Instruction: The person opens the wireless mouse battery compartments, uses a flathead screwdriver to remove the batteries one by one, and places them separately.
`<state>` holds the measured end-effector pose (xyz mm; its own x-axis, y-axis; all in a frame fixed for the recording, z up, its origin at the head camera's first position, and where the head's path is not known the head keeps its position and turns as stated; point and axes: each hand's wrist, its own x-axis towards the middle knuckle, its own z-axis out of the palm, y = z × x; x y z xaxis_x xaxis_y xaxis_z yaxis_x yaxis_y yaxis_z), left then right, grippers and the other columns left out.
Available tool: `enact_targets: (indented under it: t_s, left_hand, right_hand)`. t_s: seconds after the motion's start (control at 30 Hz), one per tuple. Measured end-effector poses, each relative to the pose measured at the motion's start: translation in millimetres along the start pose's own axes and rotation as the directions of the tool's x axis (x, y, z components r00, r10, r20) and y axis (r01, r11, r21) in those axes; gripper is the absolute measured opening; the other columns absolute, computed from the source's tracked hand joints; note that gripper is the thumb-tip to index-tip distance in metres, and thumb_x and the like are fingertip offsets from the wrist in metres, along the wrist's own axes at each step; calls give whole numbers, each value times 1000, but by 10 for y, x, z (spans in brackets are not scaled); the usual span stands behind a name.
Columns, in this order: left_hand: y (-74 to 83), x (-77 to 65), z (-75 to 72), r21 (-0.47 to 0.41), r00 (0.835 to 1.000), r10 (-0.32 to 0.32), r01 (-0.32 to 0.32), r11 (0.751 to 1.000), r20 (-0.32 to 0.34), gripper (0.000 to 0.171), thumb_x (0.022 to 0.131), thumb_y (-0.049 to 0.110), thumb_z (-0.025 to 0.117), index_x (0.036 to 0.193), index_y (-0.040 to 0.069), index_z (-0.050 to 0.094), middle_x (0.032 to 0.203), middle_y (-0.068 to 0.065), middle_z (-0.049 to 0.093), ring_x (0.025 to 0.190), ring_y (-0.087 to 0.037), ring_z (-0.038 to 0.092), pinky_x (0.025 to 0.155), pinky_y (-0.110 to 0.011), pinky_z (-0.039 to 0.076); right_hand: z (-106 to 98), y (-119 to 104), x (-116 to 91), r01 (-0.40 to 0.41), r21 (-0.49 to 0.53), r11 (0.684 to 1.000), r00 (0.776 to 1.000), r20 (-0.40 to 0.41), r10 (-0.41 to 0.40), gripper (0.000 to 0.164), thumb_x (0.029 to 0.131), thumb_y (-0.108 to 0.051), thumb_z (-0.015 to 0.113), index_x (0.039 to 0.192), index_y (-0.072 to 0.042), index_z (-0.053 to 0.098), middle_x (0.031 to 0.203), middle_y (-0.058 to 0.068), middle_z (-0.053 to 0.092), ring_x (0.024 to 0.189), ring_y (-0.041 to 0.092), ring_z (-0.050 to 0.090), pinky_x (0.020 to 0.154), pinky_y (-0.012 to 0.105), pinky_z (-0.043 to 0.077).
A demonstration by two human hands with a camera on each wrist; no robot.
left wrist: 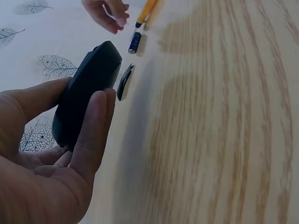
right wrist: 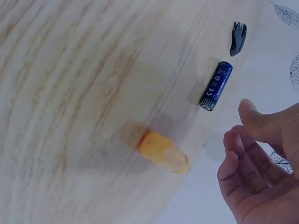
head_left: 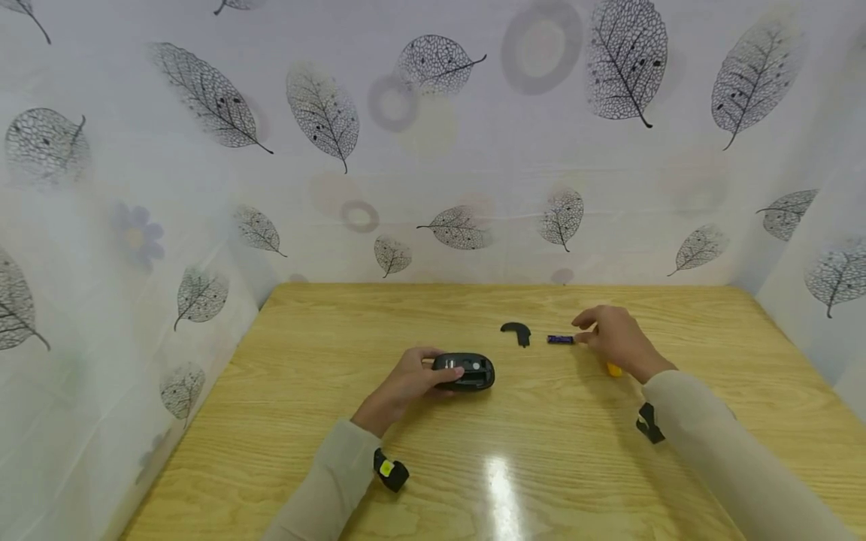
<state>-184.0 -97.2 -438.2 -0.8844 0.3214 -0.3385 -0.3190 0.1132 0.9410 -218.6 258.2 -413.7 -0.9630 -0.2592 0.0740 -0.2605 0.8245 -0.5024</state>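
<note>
My left hand (head_left: 409,379) grips a black computer mouse (head_left: 482,362), its underside turned up and its battery bay uncovered. The thumb lies over the underside. In the left wrist view the mouse (left wrist: 86,88) is held above the table, between thumb and fingers. My right hand (head_left: 619,342) hovers beside a dark blue battery (head_left: 560,340). Its fingers are loosely bent, with nothing between them in the right wrist view. The battery (right wrist: 216,86) lies on the table just beyond the thumb tip. A curved black cover (head_left: 518,331) with a small tab lies left of the battery.
An orange, stick-shaped object (left wrist: 148,10) lies on the wooden table (head_left: 325,323), mostly hidden under my right hand in the head view. Its rounded end (right wrist: 163,151) shows in the right wrist view. A leaf-patterned curtain (head_left: 473,165) closes off the back and sides.
</note>
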Motion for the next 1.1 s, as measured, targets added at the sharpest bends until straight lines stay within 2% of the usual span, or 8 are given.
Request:
enact_targets:
  t_s: [0.27,0.63,0.73,1.0,1.1]
  left_hand:
    - [-23,-5,20,76,998,-13,18,997,-60,57,91,10,78,138,-7,52,127,-28,59,103,-31,70,78,-33,64]
    - [-43,-31,12,120,999,19,-15,993,-35,58,92,8,76,140,-10,48,128,-30,59,103,-33,70,79,-35,64]
    - [-38,-31,13,149,999,25,-20,989,-37,57,92,10,77,139,-8,49,126,-29,60,101,-31,70,77,-34,64]
    - [-34,-24,-6,274,995,78,-57,960,-69,51,90,18,80,133,0,56,117,-23,64,93,-26,69,73,-33,64]
    - [-36,-30,-20,338,993,91,-60,939,-77,52,90,21,80,133,2,59,113,-19,65,88,-23,69,71,-32,64]
  right_hand:
    - [-8,-135,-74,45,-11,999,998,-42,-45,23,91,-3,75,111,7,73,107,24,71,86,33,69,73,49,61]
    - [-17,-231,-169,82,-20,996,995,-58,-83,20,90,-3,75,109,6,74,105,21,72,81,29,68,68,45,61]
    - [-16,-233,-177,81,-18,997,995,-56,-82,20,91,-3,75,109,6,75,104,21,72,81,28,68,68,44,61]
    - [-11,-214,-195,77,-21,997,995,-60,-78,19,90,-3,75,107,6,75,102,20,71,80,27,67,68,44,60]
    - [-12,-212,-201,76,-22,997,995,-62,-77,19,90,-3,76,106,5,75,101,20,72,79,26,67,67,43,60]
